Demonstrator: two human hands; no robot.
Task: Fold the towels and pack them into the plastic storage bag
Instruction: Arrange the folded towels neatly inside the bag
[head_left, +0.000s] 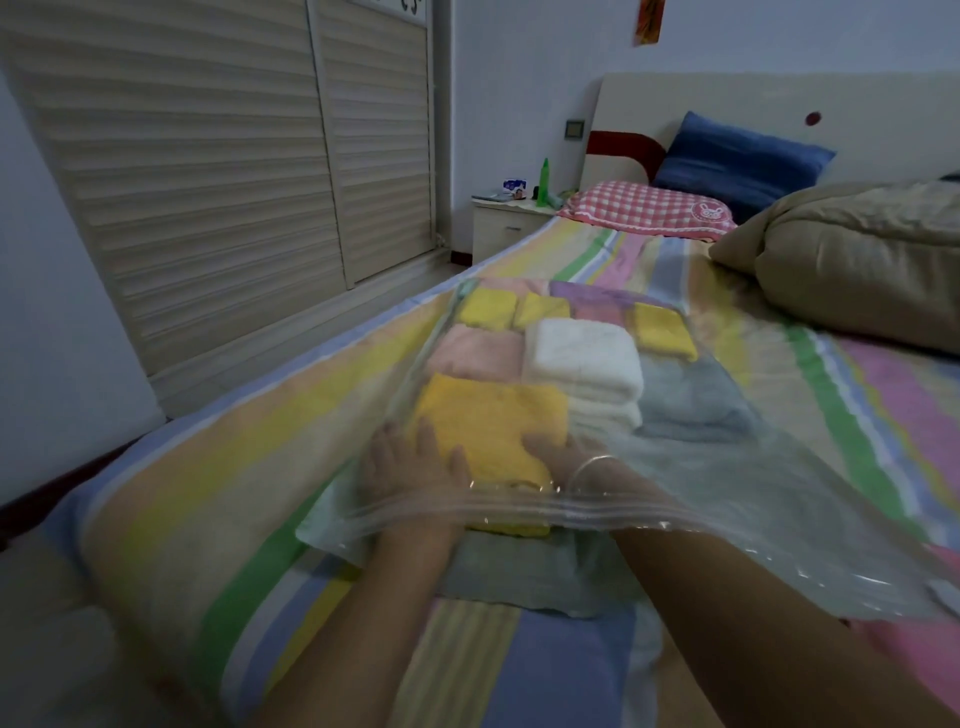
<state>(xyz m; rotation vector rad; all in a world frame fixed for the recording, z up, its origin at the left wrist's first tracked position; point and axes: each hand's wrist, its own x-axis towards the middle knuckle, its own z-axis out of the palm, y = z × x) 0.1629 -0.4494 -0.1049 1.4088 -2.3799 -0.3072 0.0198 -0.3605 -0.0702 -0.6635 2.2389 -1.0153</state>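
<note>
A clear plastic storage bag (727, 467) lies on the bed, its zip opening (519, 512) facing me. Inside it sit several folded towels: small yellow ones (488, 306), a pink one (478, 348), a white stack (582, 358), a grey one (691, 400). Both my hands reach in through the opening and hold a large folded yellow towel (488, 426) from either side. My left hand (410, 467) rests on its left edge with fingers spread. My right hand (556, 449), with a bangle on the wrist, grips its right edge. The towel's near end sticks out of the opening.
A folded grey towel (519, 577) lies on the striped sheet (234, 467) just under the bag's opening. A beige quilt (857, 260) is bunched at the right. Pillows (649, 208) lie at the headboard. The bed's left edge faces a louvred wardrobe (208, 182).
</note>
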